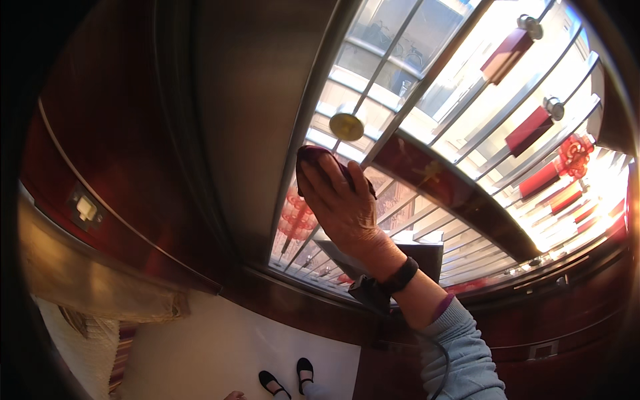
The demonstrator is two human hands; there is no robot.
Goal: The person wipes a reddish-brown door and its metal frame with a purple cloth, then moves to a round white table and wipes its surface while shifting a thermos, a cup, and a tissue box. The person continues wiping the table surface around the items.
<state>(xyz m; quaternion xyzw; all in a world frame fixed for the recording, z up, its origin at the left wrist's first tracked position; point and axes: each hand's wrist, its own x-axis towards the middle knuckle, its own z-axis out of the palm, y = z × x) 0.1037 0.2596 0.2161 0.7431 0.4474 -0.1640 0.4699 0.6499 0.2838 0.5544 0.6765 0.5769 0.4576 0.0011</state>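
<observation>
My right hand [340, 200] presses a dark maroon cloth [310, 155] against a large glass pane [380, 185], close to its left frame. The fingers lie spread over the cloth. A black strap with a small dark device [400, 276] circles that wrist, and a thin cable runs along the pale blue sleeve. Just above the cloth is a round yellowish disc [346, 126]. Only a sliver of my left hand [234, 395] shows at the bottom edge; its fingers cannot be made out.
Metal bars [450, 125] and red hanging ornaments [575, 155] show at the glass, with strong glare at right. A dark upright frame [250, 125] borders it. Left stands a dark red panel with a switch or socket [86, 208]. Below are a gold-coloured cover [125, 295] and pale floor [215, 345].
</observation>
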